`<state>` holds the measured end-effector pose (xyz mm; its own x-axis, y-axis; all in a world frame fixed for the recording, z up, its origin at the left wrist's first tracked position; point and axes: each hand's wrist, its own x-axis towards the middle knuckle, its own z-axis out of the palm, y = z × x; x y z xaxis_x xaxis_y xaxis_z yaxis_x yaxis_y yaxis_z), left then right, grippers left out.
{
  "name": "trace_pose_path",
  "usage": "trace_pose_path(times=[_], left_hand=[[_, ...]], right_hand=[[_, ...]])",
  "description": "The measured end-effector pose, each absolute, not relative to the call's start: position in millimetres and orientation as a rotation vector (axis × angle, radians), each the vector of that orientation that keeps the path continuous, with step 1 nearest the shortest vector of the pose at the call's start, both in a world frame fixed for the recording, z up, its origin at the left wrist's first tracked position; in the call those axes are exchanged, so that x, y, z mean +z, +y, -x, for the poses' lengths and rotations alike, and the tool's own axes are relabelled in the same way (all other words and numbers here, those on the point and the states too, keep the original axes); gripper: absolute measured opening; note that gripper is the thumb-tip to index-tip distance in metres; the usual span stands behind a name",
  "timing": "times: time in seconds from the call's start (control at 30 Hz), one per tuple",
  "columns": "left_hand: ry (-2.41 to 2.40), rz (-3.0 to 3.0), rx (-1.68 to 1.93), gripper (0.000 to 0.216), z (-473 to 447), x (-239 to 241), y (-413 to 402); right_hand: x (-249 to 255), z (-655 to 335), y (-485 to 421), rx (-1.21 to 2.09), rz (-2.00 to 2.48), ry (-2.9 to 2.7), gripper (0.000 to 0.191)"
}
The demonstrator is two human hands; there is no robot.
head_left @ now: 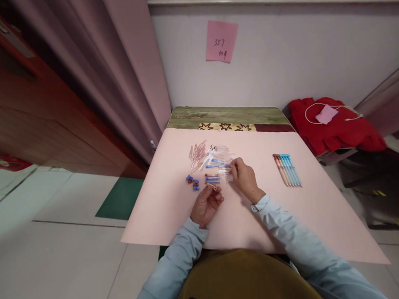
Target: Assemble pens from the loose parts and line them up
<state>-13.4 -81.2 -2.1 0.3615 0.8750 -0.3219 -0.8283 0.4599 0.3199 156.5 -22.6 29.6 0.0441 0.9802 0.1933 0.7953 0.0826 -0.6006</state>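
My left hand is closed around a small orange-brown pen barrel, held with its end pointing up and to the left. My right hand pinches at the right edge of the loose pen parts; what lies between its fingertips is too small to make out. Between the hands are several blue and brown pen grips with clear pieces beside them. Beyond them spreads a pile of thin pinkish and white pen parts. Small blue and brown caps lie left of my left hand.
Several finished-looking pens, brown and light blue, lie in a row on the right of the pink-covered table. A red cloth with a white cable sits beyond the table's right edge. A pink note hangs on the wall.
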Motion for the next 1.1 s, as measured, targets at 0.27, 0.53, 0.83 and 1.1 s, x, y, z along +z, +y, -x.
trace_pose_path(times=[0.27,0.53,0.83,1.1], left_hand=[[0.404,0.045,1.135,0.008,17.1,-1.1,-76.4],[0.327,0.027,1.114,0.016,18.3,-1.9,-79.1],[0.438,-0.104,1.066,0.011,14.7,-5.3,-81.6],[0.453,-0.181,1.043,0.019,12.4,-4.1,-83.3]], right_hand=[[41.9,-149.0,-62.7,1.294,1.296,-1.165,0.035],[62.5,-131.3,-78.2,1.567,1.125,-1.019,0.034],[53.6,-131.4,-89.6,1.141,1.223,-1.351,0.022],[47.4,-134.7,-91.6,0.593,1.274,-1.855,0.016]])
